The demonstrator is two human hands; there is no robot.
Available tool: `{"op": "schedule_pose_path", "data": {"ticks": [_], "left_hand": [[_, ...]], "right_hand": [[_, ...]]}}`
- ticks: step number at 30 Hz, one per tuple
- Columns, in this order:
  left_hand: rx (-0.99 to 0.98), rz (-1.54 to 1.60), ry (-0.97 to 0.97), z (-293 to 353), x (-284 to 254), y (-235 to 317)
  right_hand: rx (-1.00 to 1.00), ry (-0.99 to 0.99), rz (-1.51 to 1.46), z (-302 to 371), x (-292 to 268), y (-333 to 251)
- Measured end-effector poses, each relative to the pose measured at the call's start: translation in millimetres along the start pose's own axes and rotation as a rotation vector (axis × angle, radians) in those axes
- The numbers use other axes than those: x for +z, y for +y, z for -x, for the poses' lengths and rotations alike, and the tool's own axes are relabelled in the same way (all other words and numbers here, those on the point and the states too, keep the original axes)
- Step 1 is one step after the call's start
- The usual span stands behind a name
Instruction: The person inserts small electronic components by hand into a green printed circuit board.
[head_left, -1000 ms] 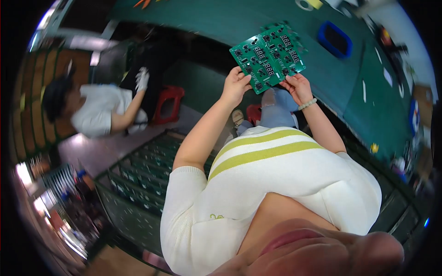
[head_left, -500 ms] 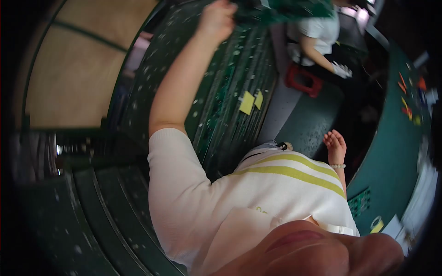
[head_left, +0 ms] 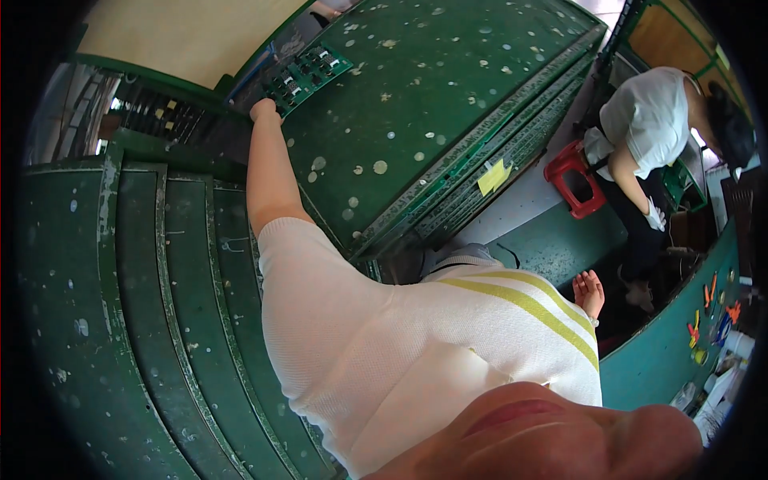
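Note:
At the upper left, my left arm reaches out over a green, paint-spotted rack top (head_left: 400, 104). My left hand (head_left: 266, 110) is closed at the near corner of a green circuit board (head_left: 308, 76) carrying rows of dark and silvery components. The board lies over the rack top's left edge; whether it rests on it I cannot tell. My fingers are partly hidden behind the wrist. On the other side, my right hand (head_left: 589, 293) hangs beside my body near the bench, with its fingers loosely bent, a little apart, and nothing visible in them.
Green stacked racks (head_left: 152, 320) stand at my left. A yellow note (head_left: 494, 178) hangs on the rack's side. To the right, a co-worker (head_left: 652, 120) in white bends near a red stool (head_left: 574, 180). A green bench (head_left: 648, 384) holds pliers (head_left: 694, 329) and other tools.
My left hand and the circuit board have gone from the top centre to the upper left, over the rack's left edge. The view has turned. My right hand stays by my side.

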State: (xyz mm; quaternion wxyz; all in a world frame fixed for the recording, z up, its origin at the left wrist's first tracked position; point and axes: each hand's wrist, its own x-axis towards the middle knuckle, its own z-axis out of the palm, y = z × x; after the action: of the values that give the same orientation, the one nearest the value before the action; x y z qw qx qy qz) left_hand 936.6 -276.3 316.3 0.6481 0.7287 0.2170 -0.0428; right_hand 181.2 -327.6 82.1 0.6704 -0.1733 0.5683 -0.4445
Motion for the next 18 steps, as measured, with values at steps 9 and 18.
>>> {"op": "schedule_pose_path", "data": {"ticks": [9,18], "left_hand": [[-0.035,-0.120,-0.022,-48,-32,-3],[1.230,-1.272,-0.154,37,-35,-29]], "right_hand": [[0.019,-0.040,0.047,-1,29,-2],[0.041,0.064,0.043,3,20,10]]}}
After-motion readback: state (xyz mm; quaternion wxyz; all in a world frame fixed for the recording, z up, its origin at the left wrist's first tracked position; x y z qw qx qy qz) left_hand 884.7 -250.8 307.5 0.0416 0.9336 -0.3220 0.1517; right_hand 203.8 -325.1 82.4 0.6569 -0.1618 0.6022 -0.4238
